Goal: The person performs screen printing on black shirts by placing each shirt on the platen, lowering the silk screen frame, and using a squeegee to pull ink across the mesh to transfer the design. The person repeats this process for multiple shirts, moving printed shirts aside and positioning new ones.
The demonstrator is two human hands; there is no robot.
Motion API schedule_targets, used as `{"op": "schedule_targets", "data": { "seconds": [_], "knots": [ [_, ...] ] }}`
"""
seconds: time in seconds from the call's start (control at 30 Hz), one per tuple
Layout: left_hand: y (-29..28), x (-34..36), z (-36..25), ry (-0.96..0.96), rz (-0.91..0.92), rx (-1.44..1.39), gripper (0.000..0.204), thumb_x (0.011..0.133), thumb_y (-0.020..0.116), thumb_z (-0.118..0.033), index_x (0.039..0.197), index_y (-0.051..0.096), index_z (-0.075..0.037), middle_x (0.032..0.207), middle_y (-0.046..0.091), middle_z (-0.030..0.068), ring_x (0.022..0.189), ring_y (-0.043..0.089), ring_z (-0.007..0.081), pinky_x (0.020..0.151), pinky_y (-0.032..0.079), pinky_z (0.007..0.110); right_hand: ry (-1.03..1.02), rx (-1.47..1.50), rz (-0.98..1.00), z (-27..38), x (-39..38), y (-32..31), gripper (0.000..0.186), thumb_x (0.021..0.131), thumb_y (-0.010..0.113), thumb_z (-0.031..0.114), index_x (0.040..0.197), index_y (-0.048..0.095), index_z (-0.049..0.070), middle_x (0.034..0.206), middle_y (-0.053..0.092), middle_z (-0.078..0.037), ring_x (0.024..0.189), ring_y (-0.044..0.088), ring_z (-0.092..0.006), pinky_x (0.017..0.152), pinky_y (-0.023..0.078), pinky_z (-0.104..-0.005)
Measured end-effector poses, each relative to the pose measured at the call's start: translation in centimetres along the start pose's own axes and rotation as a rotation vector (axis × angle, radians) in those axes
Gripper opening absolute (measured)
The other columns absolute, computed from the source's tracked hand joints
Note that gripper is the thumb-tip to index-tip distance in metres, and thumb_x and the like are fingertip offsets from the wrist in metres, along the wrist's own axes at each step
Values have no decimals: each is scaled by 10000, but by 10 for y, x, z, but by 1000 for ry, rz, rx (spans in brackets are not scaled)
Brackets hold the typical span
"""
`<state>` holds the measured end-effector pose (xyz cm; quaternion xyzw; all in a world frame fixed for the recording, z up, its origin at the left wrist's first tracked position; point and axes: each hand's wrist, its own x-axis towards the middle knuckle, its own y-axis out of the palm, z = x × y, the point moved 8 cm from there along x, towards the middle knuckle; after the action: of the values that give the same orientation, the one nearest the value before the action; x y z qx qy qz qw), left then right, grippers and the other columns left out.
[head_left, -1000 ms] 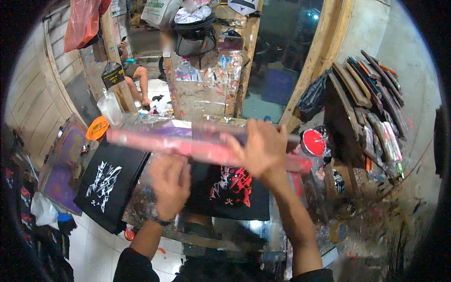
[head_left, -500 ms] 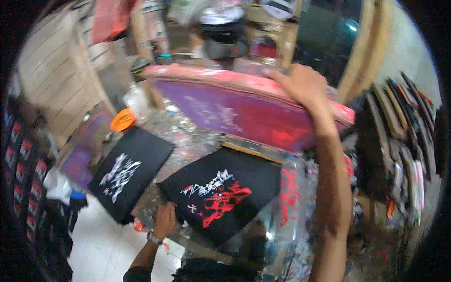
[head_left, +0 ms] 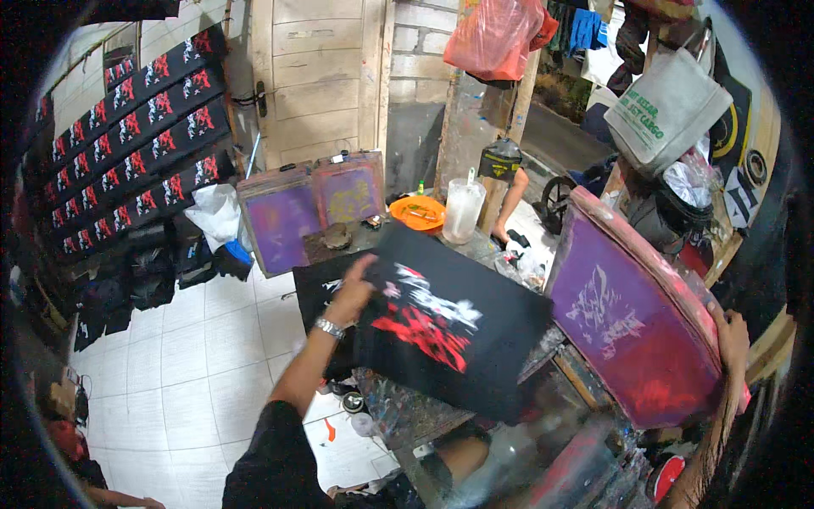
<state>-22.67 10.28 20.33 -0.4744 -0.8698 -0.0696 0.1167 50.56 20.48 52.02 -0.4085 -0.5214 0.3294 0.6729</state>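
Note:
My left hand, with a metal watch on its wrist, pinches the left edge of a black fabric panel printed in white and red. The panel is raised and tilted over the worktable, partly covering another black panel with white print. To the right, my right hand grips the outer edge of a screen printing frame. This frame stands tilted up; its purple mesh shows a pale design and a reddish patch, and its rim is pinkish red. My right thumb is partly hidden.
Two purple screens lean by the door. An orange bowl and a cloudy plastic jug stand behind the panel. Rows of printed black panels hang at left. A red-topped tub sits at lower right. Other people's limbs show.
The view has swung left. My left hand has lifted the red-and-white printed panel off the table and carried it left toward the other panel. My right hand still holds the screen frame up.

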Motion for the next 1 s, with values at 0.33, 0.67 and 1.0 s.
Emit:
{"op": "schedule_targets", "data": {
  "seconds": [0.33,0.67,1.0],
  "knots": [
    [-285,19,86,85,-555,1258,660,857,623,-44,1492,447,-55,1394,512,305,1302,488,433,1088,418,487,32,-22,107,39,-9,17,876,894,463,751,1363,606,26,1398,574,-245,1316,527,-406,1103,380,-482],
    [156,-149,105,610,336,954,359,934,663,-247,1240,647,-61,1247,606,164,1248,479,369,1060,400,479,-57,-5,-70,5,3,9,753,895,508,725,1020,746,21,1021,724,-239,1017,688,-403,910,499,-474],
    [215,-285,-314,-94,982,-1250,598,973,535,-529,1379,591,-93,1436,562,181,1421,398,423,1183,225,616,-49,43,133,36,-2,5,981,804,497,838,1144,718,-55,1207,676,-303,1158,656,-436,1005,498,-504]
  ]
}}
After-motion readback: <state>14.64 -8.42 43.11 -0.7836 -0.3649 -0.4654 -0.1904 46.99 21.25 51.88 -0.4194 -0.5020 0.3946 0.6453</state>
